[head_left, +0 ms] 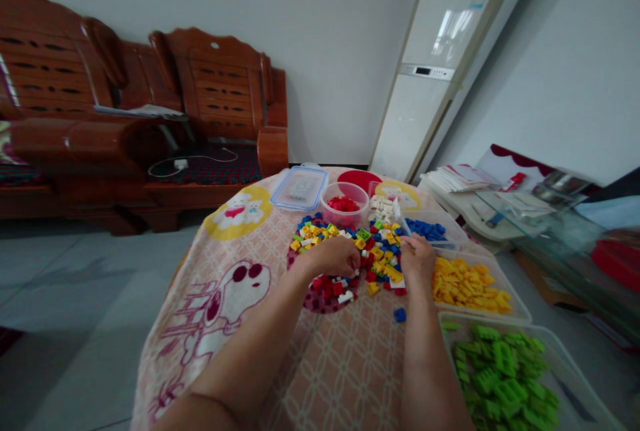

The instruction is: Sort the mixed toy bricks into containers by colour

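Note:
A heap of mixed small plastic bricks (373, 248) in red, yellow, blue, white and green lies on a pink cartoon-print cloth (235, 298) over a table. My left hand (333, 256) rests on the heap's left side with its fingers curled down into the bricks; what they hold is hidden. My right hand (417, 259) lies at the heap's right edge, fingers bent into the pile beside yellow and red bricks. A single blue brick (399, 314) sits apart on the cloth near my right forearm.
Clear tubs ring the heap: red bricks (344, 204), white bricks (383, 208), blue bricks (425, 229), yellow bricks (467, 284), green bricks (505, 378). A clear lid (299, 188) lies at the back. Wooden sofa (150, 118) left, white floor air conditioner (440, 64) behind, glass table (550, 231) right.

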{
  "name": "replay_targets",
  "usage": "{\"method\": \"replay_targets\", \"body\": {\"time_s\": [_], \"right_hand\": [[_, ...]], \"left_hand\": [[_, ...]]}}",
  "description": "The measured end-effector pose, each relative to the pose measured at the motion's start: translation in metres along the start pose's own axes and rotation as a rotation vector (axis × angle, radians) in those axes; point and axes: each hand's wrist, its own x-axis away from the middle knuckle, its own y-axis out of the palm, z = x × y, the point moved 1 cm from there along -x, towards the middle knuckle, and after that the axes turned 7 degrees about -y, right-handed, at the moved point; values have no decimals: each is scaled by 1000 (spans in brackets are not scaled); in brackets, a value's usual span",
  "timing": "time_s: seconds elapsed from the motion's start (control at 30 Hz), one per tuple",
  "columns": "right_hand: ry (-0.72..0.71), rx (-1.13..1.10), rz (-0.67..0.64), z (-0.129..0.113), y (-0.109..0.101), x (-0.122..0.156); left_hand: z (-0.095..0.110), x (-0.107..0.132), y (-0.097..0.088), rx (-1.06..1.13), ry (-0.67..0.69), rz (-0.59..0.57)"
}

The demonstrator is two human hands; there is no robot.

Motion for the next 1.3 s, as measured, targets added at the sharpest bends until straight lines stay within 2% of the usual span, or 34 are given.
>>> {"method": "replay_targets", "body": {"time_s": [0.17,0.3,0.4,0.5,0.57,0.67,0.8,0.93,1.0,1.07,1.17,1.3], "right_hand": [[2,5,10,0,1,0],[-8,17,6,1,2,1],[-27,39,-5,2,1,1],[-45,55,-13,2,1,1],[-57,63,-17,2,1,1],[-63,74,-22,1,1,1],[-79,81,-27,1,0,1],[-98,81,-25,0,-1,2],[-98,86,-22,0,-1,3],[-96,92,-20,0,0,3],[-101,101,-22,0,1,3],[-96,116,-32,-1,1,4]], "left_hand": [[-2,-4,-2,-35,-99,209],[-21,1,-16,108,-159,388],[-38,5,-23,259,-179,470],[-45,6,-24,338,-180,406],[-39,4,-21,310,-162,327],[-20,-2,-9,146,-107,247],[6,-9,12,-134,-162,195],[12,-10,17,-186,-179,198],[6,-11,12,-88,-144,223],[-2,-12,5,82,-118,304],[-17,-17,-1,411,-136,513],[-39,-29,4,876,-171,763]]}}
